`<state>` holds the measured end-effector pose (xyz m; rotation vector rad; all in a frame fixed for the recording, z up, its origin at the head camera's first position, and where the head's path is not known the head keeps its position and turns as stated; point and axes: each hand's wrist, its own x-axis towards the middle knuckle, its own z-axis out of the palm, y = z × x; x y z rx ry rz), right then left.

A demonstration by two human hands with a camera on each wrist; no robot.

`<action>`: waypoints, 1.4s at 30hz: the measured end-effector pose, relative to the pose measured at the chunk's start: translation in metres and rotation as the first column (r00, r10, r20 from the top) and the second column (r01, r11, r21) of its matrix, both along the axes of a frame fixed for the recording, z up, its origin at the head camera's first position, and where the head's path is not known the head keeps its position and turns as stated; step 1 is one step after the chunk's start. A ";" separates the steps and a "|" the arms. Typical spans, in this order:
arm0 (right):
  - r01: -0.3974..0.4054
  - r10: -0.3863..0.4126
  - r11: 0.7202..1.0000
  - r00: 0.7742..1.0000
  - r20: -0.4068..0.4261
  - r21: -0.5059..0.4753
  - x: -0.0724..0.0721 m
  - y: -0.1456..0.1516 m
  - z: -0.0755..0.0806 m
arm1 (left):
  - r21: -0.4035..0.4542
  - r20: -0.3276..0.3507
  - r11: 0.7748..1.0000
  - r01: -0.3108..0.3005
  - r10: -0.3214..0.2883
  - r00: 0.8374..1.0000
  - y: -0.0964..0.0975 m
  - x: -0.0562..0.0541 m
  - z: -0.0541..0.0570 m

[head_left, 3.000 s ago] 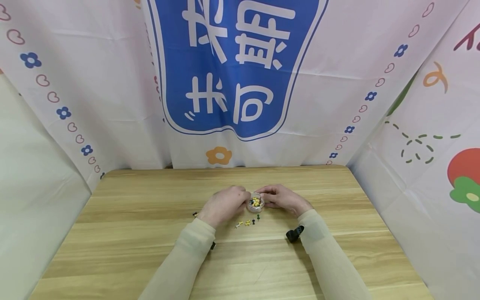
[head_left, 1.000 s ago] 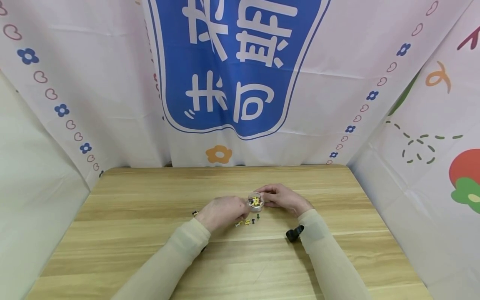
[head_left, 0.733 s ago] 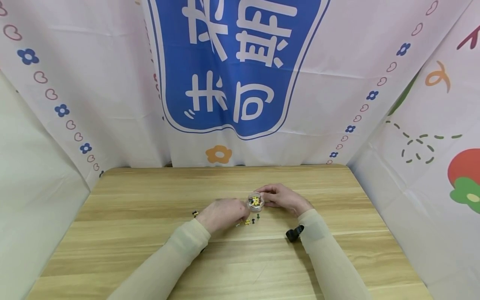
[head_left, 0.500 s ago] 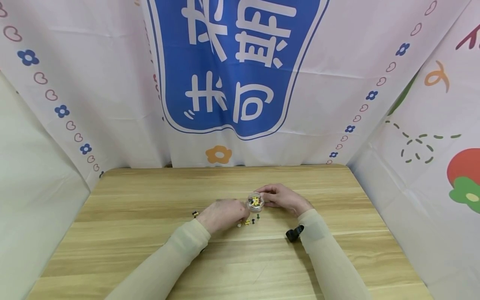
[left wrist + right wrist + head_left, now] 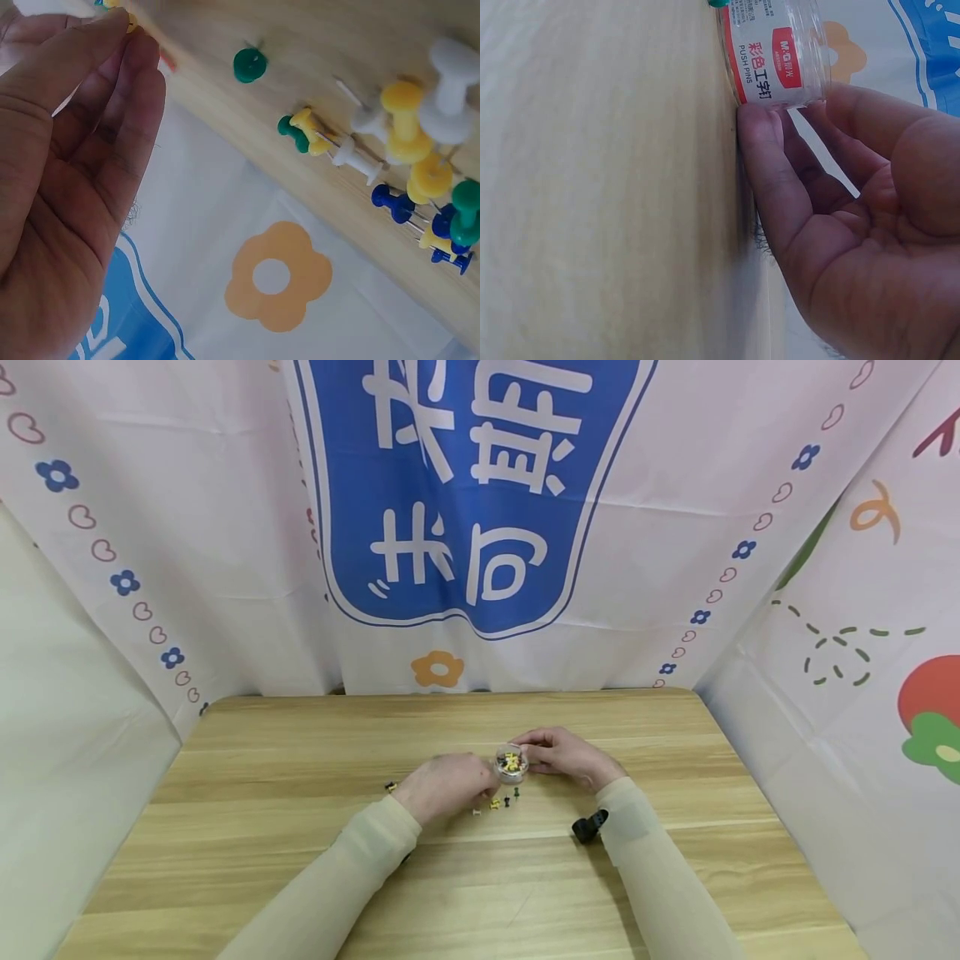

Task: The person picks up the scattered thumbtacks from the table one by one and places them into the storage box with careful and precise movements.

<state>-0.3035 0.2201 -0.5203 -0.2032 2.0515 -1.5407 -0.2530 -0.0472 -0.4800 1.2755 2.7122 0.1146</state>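
"head view, and there's the clear jar (image 5: 511, 779), upright on the wooden table (image 5: 480, 893) between two hands, yellow, dark and white pins jumbled inside!"

"how's it looking up close?"

"right wrist shows see-through walls, shiny, with a white label (image 5: 784, 60), red along one edge, reading push pins. right hand (image 5: 568, 755) grips the side, thumb and fingers on it."

"and the left hand (image 5: 447, 787)?"

"thumb and fingertips pinching a yellow pin (image 5: 132, 24), near the jar! a green pin (image 5: 250, 65) and a mixed cluster lie loose on the wood."

"what are we missing?"

"head view loses those left fingertips behind the hand; left wrist has them jammed against the top edge. right wrist cuts off part of the jar, and its contents are too small to count."

"any change?"

"yes! a second ago, yellow shows beside the white pin (image 5: 476, 812) by the left hand; now the white one shows there alone. right hand and jar stay put."
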 end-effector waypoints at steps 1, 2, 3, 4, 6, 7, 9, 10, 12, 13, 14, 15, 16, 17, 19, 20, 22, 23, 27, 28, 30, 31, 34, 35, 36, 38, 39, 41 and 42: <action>0.000 0.000 1.000 1.000 0.001 0.000 0.000 0.000 0.000 | 0.010 0.003 1.000 -0.006 0.006 1.000 0.000 -0.001 0.000; -0.003 0.003 1.000 1.000 -0.002 -0.001 0.000 0.000 0.000 | 0.024 0.005 1.000 -0.012 0.011 1.000 0.000 -0.003 0.001; -0.006 0.006 1.000 1.000 -0.005 -0.002 -0.001 0.001 0.000 | 0.039 0.005 0.999 -0.017 0.016 1.000 0.000 -0.004 0.001; -0.006 0.006 1.000 1.000 -0.005 -0.003 -0.001 0.001 0.000 | 0.053 0.009 0.998 -0.028 0.027 1.000 -0.001 -0.005 0.002; -0.003 0.003 1.000 1.000 -0.003 -0.003 -0.001 0.001 0.000 | 0.072 0.009 0.996 -0.046 0.046 0.999 -0.001 -0.006 0.004; -0.001 0.001 1.000 1.000 -0.002 -0.003 -0.001 0.000 0.000 | 0.080 0.011 0.995 -0.056 0.055 0.998 -0.002 -0.007 0.005; 0.001 -0.001 1.000 1.000 0.001 -0.001 -0.002 0.000 0.000 | 0.096 0.018 0.993 -0.074 0.072 0.997 -0.003 -0.008 0.007; 0.003 -0.003 1.000 1.000 0.003 0.001 -0.002 0.000 0.000 | 0.104 0.023 0.991 -0.085 0.083 0.996 -0.004 -0.008 0.008; 0.005 -0.006 1.000 1.000 0.007 0.004 -0.003 -0.001 0.001 | 0.122 0.031 0.988 -0.095 0.092 0.995 -0.005 -0.010 0.010; 0.007 -0.007 1.000 1.000 0.008 0.004 -0.003 -0.001 0.001 | 0.134 0.035 0.986 -0.100 0.096 0.995 -0.005 -0.011 0.010; 0.007 -0.007 1.000 1.000 0.008 0.004 -0.003 -0.001 0.001 | 0.144 0.035 0.984 -0.105 0.101 0.994 -0.006 -0.012 0.010; 0.008 -0.008 1.000 1.000 0.008 0.005 -0.003 0.000 0.001 | 0.155 0.032 0.982 -0.108 0.104 0.994 -0.006 -0.013 0.011; 0.007 -0.007 1.000 1.000 0.008 0.003 -0.003 0.000 0.001 | 0.164 0.028 0.980 -0.111 0.108 0.994 -0.006 -0.014 0.011; 0.006 -0.006 1.000 1.000 0.008 0.002 -0.003 0.000 0.001 | 0.172 0.019 0.979 -0.111 0.110 0.994 -0.006 -0.014 0.011; 0.007 -0.007 1.000 1.000 0.006 0.002 -0.003 0.000 0.000 | 0.186 0.002 0.976 -0.111 0.113 0.994 -0.005 -0.015 0.011; 0.008 -0.008 1.000 1.000 0.008 0.001 -0.003 0.000 0.000 | 0.192 -0.008 0.975 -0.110 0.113 0.994 -0.004 -0.016 0.012; 0.005 -0.005 1.000 1.000 0.006 0.001 -0.003 0.000 0.000 | 0.207 -0.024 0.973 -0.102 0.110 0.994 -0.001 -0.016 0.011; 0.007 -0.007 1.000 1.000 0.009 0.001 -0.003 0.000 0.000 | 0.215 -0.030 0.972 -0.097 0.106 0.994 0.001 -0.017 0.011; 0.006 -0.006 1.000 1.000 0.011 0.007 -0.003 0.000 0.000 | 0.250 -0.032 0.964 -0.091 0.103 0.994 0.008 -0.020 0.008; 0.003 -0.003 1.000 1.000 0.007 0.011 -0.004 0.000 0.000 | 0.257 -0.032 0.962 -0.090 0.101 0.994 0.010 -0.020 0.007; -0.001 0.001 1.000 1.000 0.008 0.015 -0.004 0.000 0.000 | 0.268 -0.037 0.960 -0.084 0.097 0.995 0.013 -0.021 0.006; -0.001 0.001 1.000 1.000 0.011 0.016 -0.005 0.000 -0.001 | 0.272 -0.044 0.959 -0.078 0.093 0.995 0.014 -0.021 0.006; -0.012 0.012 1.000 1.000 0.003 0.015 -0.005 0.001 -0.001 | 0.265 -0.070 0.962 -0.060 0.081 0.994 0.018 -0.021 0.004; -0.012 0.012 1.000 1.000 0.004 0.015 -0.004 0.001 -0.001 | 0.260 -0.077 0.964 -0.055 0.078 0.994 0.019 -0.021 0.004; -0.011 0.011 1.000 1.000 0.005 0.015 -0.004 0.001 -0.001 | 0.257 -0.083 0.965 -0.050 0.074 0.994 0.020 -0.021 0.003; -0.010 0.010 1.000 1.000 0.003 0.015 -0.004 0.001 -0.002 | 0.254 -0.087 0.966 -0.042 0.066 0.994 0.022 -0.021 0.002; -0.009 0.009 1.000 1.000 0.004 0.014 -0.004 0.000 -0.002 | 0.255 -0.084 0.966 -0.040 0.063 0.994 0.022 -0.021 0.002; -0.006 0.006 1.000 1.000 0.005 0.014 -0.004 0.000 -0.001 | 0.256 -0.084 0.966 -0.034 0.057 0.995 0.024 -0.021 0.001; -0.004 0.004 1.000 1.000 0.006 0.013 -0.003 0.000 -0.001 | 0.258 -0.082 0.966 -0.032 0.055 0.995 0.025 -0.021 0.000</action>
